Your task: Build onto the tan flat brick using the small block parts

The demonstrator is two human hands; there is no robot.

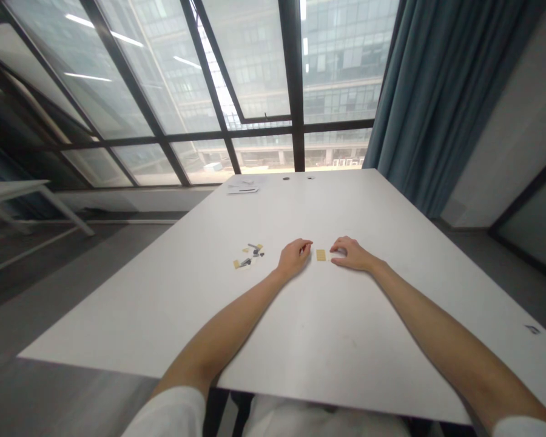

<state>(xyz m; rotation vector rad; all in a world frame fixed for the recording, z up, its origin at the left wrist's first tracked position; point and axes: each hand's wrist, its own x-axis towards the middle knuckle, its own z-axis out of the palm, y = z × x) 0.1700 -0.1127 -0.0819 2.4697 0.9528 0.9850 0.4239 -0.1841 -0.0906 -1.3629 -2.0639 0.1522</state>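
A small tan, square, flat piece [321, 255] lies on the white table between my two hands, with a pale strip along its edges. Just left of it is my left hand [295, 257], its fingers curled in and the fingertips close together. Whether anything small sits in them I cannot make out. On the other side, my right hand [350, 253] rests with thumb and fingers apart, the tips near the square's right side. A tiny whitish bit shows by the right thumb, too small to name.
Left of my hands lies a loose group of small grey and tan parts [250, 256]. Papers with a dark pen-like item [242, 188] lie at the table's far left. A small dark-marked item [532, 329] is near the right edge of the white table [273, 340].
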